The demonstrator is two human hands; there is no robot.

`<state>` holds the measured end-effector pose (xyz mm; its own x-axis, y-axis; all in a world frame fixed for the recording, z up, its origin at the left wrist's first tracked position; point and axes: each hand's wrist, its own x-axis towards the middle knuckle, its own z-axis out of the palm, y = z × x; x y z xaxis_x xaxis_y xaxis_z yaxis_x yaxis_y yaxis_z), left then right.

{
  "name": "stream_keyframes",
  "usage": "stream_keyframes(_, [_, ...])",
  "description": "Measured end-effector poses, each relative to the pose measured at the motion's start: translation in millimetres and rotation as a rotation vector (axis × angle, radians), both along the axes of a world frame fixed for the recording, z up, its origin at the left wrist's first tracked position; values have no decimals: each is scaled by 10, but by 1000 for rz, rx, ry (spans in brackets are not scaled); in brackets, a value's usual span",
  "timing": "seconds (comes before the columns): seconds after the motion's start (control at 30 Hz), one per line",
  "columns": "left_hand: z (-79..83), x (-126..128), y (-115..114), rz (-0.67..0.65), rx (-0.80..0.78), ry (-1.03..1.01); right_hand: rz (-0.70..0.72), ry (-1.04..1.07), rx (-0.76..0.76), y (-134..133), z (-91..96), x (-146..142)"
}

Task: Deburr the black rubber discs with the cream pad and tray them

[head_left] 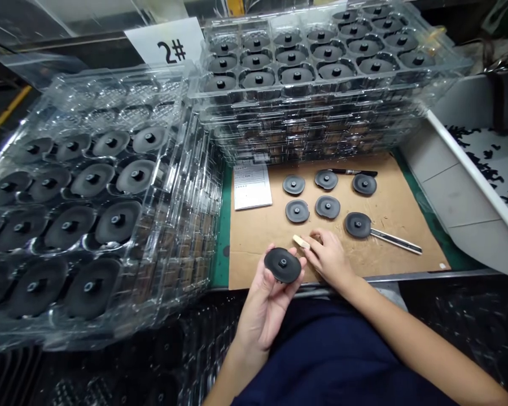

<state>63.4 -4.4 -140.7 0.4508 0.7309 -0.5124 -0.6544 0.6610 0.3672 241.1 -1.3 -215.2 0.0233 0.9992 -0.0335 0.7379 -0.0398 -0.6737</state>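
Observation:
A black oval disc with a small raised hub [284, 269] rests on the fingertips of my left hand [266, 304], its hub facing up. Close beside it, my right hand [332, 259] pinches a small cream-coloured block [300, 242] between thumb and fingers. The block appears just above the cardboard sheet [254, 242]. Several similar discs [327, 207] lie on the cardboard beyond my hands, in two rough rows. One disc [358, 224] at the right touches or overlaps the end of a flat metal-and-white tool [395, 241], whose kind I cannot tell.
Stacked clear plastic trays [165, 186] holding discs stand at the left, and another tray stack [322, 107] rises at the back. A printed paper [253, 186] and a dark pen-like tool [353, 172] lie on the cardboard. At right, a white bin [449, 169] contains small black pieces.

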Motion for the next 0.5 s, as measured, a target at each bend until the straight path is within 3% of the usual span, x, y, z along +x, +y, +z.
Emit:
stream_keyframes(0.33, [-12, 95, 32, -8, 49, 88, -61, 559, -218, -360, 267, 132])
stream_keyframes(0.5, [-20, 204, 36, -74, 88, 100, -185, 631, -139, -285, 680, 154])
